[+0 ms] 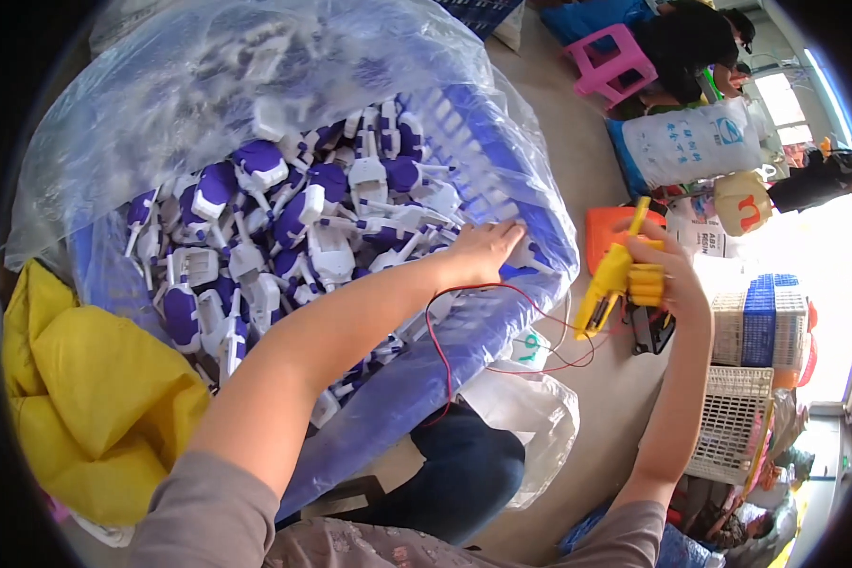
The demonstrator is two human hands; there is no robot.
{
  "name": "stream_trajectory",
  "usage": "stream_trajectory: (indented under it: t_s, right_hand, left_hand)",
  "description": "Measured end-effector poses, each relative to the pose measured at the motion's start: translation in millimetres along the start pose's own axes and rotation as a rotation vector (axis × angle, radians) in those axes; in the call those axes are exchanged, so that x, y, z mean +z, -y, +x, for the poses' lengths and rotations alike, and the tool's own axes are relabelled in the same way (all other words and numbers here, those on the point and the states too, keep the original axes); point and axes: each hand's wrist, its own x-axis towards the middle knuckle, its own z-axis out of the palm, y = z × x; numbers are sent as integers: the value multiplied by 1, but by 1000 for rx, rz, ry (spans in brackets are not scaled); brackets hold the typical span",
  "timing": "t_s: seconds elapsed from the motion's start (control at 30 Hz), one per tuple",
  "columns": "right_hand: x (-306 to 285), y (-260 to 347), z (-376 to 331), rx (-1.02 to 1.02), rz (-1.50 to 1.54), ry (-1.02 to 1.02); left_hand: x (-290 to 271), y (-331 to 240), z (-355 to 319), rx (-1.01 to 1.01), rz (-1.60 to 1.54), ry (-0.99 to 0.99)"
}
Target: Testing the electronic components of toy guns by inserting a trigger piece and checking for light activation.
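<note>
My left hand (488, 250) reaches over the right side of a blue crate (549, 189) lined with clear plastic film. Its visible fingers are stretched out near the rim; the fingertips are partly hidden. White and purple plastic toy-like pieces (331, 251) with thin white stems fill the crate in a heap. To the right of the crate, my right hand (672, 270) is closed around a yellow plastic device (606, 289) with a narrow tip and rounded yellow cylinders on its side. Thin red wires (433, 331) loop between the crate's edge and this device.
A yellow cloth or bag (104, 398) bulges at the crate's left. Right of my knee (473, 464) lies a white plastic bag (530, 426). Farther right are an orange container (608, 237), white baskets (729, 417) and a sack (691, 142). A person (682, 52) is near a pink stool (615, 66).
</note>
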Motion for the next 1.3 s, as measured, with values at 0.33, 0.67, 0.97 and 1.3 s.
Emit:
stream_trajectory:
  t_s: [0.33, 0.67, 0.97, 1.3]
  right_hand:
    - [-32, -89, 103, 245, -105, -107]
    - [-35, -73, 77, 284, -179, -111]
    - [35, -12, -3, -301, -239, -133]
    - [168, -47, 92, -362, -821, 278]
  left_hand:
    - [1, -10, -9, 152, 174, 73]
    - [21, 4, -20, 129, 277, -112]
    - [0, -6, -1, 214, 190, -55]
    - [-161, 63, -128, -240, 564, 30]
